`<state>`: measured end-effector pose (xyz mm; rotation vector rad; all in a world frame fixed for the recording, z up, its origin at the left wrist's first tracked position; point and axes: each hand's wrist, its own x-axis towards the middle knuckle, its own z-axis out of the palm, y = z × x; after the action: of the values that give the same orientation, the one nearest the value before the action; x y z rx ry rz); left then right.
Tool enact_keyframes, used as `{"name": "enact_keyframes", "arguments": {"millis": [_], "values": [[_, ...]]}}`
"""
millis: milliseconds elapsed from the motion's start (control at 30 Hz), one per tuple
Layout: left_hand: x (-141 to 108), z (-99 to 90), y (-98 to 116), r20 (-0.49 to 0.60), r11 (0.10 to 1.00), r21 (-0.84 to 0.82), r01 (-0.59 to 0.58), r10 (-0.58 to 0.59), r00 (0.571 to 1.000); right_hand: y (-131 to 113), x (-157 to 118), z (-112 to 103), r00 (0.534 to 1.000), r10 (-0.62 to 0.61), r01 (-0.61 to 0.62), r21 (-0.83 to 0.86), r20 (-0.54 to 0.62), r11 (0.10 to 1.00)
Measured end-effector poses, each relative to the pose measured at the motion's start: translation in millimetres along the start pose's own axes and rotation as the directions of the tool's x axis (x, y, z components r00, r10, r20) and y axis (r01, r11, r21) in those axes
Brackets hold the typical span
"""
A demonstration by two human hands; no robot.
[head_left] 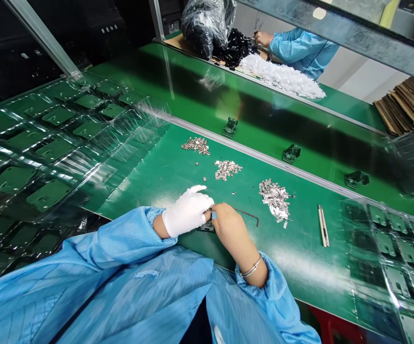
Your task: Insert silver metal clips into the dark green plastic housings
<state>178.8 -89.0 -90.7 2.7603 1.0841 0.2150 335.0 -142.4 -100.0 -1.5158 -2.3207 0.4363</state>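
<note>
My left hand (188,212), in a white glove with bare fingertips, bends its fingers against a small dark circuit board (206,225) near the table's front edge. From the right, my right hand (226,222), bare with a metal bangle at the wrist, meets it with fingers pressed together over the board. What lies between the right fingertips is hidden. A thin black hex key (257,220) lies just beyond the right hand. Past the hands are piles of small metal parts (196,145), (227,169) and a pile of flat silver pieces (275,199).
Clear plastic trays (54,148) cover the left side, and more trays (400,255) stand at the right. A cutter knife (323,225) lies right of centre. Green boards (230,127) sit behind the metal rail (257,151). Across the table, a person's blue sleeve (296,45) shows.
</note>
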Motion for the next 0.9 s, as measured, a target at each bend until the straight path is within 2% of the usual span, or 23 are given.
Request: {"name": "enact_keyframes", "arguments": {"millis": [100, 167, 233, 333, 400, 500, 633, 800, 900], "values": [[-2, 0.7, -4, 0.001, 0.995, -0.103, 0.012, -0.012, 1.000, 1, 1, -1, 0.998, 0.044, -0.042, 0.038, -0.036, 0.998], [-5, 1.3, -8, -0.037, 0.964, -0.259, 0.067, -0.079, 0.996, 8, 1, -2, 0.985, 0.151, -0.144, 0.093, -0.080, 0.985], [-10, 3.0, -12, -0.072, 0.903, -0.412, 0.121, -0.165, 0.984, 18, -1, -2, 0.953, 0.289, -0.275, 0.139, -0.092, 0.951], [-15, 9.0, -10, -0.091, 0.881, -0.464, 0.089, -0.147, 0.985, 36, -6, -2, 0.920, 0.389, -0.380, 0.132, -0.043, 0.915], [-16, 15.2, -6, -0.094, 0.912, -0.406, 0.054, -0.101, 0.990, 45, -10, -3, 0.924, 0.380, -0.375, 0.097, -0.049, 0.922], [-14, 25.0, -2, -0.100, 0.935, -0.348, 0.073, -0.114, 0.988, 56, -15, -6, 0.942, 0.326, -0.325, 0.023, -0.074, 0.945], [-14, 33.8, -8, -0.078, 0.907, -0.410, 0.101, -0.146, 0.986, 63, -19, -9, 0.956, 0.293, -0.294, -0.038, -0.007, 0.955], [-18, 35.0, -17, -0.047, 0.884, -0.462, 0.075, -0.109, 0.993, 63, -16, -4, 0.969, 0.239, -0.247, 0.242, 0.061, 0.938], [-17, 32.5, -17, -0.033, 0.878, -0.471, 0.082, -0.111, 0.993, 62, -13, 1, 0.972, 0.221, -0.233, 0.269, 0.076, 0.935]]}}
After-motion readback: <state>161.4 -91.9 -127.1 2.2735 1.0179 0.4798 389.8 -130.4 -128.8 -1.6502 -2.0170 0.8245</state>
